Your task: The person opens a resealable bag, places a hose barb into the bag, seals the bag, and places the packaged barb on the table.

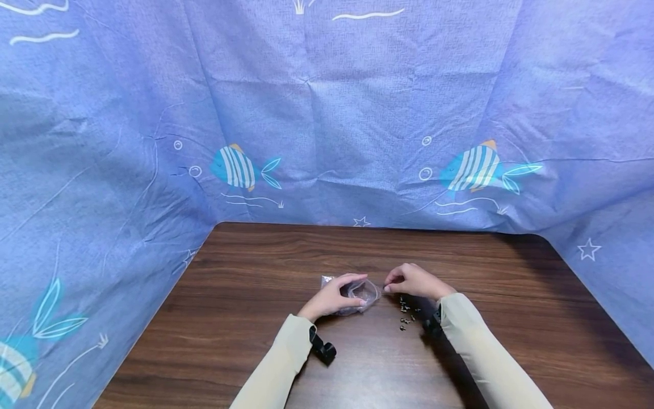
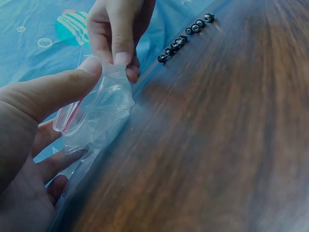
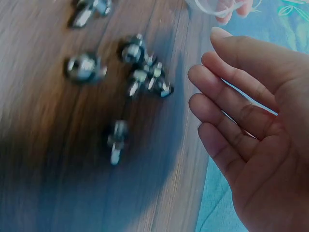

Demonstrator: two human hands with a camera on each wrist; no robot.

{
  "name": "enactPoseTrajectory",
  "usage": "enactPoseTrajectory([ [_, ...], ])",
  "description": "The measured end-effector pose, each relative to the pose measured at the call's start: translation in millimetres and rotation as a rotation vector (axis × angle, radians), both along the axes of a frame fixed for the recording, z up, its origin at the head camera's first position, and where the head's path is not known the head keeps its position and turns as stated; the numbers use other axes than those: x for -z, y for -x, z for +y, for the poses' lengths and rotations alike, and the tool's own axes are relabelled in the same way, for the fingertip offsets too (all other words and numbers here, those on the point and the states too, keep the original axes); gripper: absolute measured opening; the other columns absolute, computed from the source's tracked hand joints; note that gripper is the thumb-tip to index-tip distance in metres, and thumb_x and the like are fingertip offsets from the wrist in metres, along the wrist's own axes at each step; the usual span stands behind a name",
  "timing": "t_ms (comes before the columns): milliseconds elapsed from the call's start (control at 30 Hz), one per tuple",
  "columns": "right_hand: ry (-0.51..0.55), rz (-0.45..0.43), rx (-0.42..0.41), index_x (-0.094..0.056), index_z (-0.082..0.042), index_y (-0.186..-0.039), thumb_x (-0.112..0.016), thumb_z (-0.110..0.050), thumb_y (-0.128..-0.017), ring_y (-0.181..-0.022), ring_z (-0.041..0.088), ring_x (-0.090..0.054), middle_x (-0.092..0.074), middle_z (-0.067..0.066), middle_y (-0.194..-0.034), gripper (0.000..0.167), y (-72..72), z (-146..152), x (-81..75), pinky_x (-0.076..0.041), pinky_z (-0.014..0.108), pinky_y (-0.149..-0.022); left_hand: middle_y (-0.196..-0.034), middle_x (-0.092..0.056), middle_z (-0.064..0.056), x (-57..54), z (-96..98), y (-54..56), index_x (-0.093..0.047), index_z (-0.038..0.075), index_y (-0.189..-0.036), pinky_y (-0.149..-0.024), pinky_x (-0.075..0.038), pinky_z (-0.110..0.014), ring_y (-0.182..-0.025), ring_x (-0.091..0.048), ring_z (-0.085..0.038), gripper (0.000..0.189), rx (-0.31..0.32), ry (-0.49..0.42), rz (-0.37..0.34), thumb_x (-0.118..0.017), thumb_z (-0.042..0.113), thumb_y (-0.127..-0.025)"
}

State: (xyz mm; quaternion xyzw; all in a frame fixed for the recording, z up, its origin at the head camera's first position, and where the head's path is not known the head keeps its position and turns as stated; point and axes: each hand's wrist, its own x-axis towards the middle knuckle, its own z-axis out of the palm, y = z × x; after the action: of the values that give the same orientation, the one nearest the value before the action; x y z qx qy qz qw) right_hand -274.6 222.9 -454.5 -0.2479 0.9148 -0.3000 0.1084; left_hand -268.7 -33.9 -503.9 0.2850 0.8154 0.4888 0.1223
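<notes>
The table is offering passage along its far edge; plastic bag and metal pieces are blocking the middle.

One wide view from the head, two near ones from the wrists, all over the same counter.
The head view looks forward and down from the near side, far enough back to include both arms and the fish-print cloth. The left wrist view peers closely past the left grip and the plastic bag toward the right grip, tilted. The right wrist view faces nearby small metal pieces; both wrist views share these and the bag.
</notes>
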Motion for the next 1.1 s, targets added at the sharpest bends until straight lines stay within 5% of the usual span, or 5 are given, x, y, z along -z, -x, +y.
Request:
enactPoseTrajectory([
  [233,-0.024,0.002,0.002,-0.074,-0.011,-0.091,-0.072,-0.021,-0.085,-0.079,0.004,-0.060,-0.072,-0.005,-0.086,0.011,-2.5,13,0.4,-0.050,0.026,-0.075,-0.142,-0.052,0.004,-0.4,-1.0,0.0,-0.051,0.019,-0.140,-0.111,-0.035,-0.036,-0.133,-0.044,-0.013,0.062,0.005,0.005,0.004,-0.075,0.029,-0.084],
  [533,-0.054,0.053,-0.092,-0.074,-0.007,-0.091,-0.072,-0.011,-0.083,-0.081,0.005,-0.062,-0.072,-0.002,-0.087,0.009,-3.5,23,0.6,-0.052,0.025,-0.075,-0.142,-0.052,0.004,0.2,-0.6,1.0,-0.051,0.018,-0.140,-0.110,-0.035,-0.034,-0.133,-0.045,-0.013,0.063,0.008,0.003,0.016,-0.076,0.028,-0.083],
  [800,-0.053,0.207,-0.248,-0.075,-0.002,-0.088,-0.073,0.002,-0.076,-0.076,0.005,-0.062,-0.071,0.004,-0.086,0.013,-5.5,25,3.2,-0.053,0.022,-0.070,-0.141,-0.053,0.002,-2.6,-0.1,-1.1,-0.052,0.015,-0.140,-0.110,-0.035,-0.034,-0.132,-0.045,-0.014,0.062,0.011,-0.008,0.019,-0.076,0.024,-0.083],
  [1100,-0.070,0.310,-0.325,-0.075,-0.006,-0.081,-0.076,0.005,-0.072,-0.073,0.008,-0.062,-0.067,0.001,-0.081,0.014,-6.7,23,4.7,-0.052,0.020,-0.067,-0.141,-0.054,0.001,0.3,-0.9,1.0,-0.052,0.015,-0.139,-0.110,-0.036,-0.033,-0.132,-0.046,-0.015,0.063,0.022,-0.014,0.032,-0.077,0.027,-0.082],
])
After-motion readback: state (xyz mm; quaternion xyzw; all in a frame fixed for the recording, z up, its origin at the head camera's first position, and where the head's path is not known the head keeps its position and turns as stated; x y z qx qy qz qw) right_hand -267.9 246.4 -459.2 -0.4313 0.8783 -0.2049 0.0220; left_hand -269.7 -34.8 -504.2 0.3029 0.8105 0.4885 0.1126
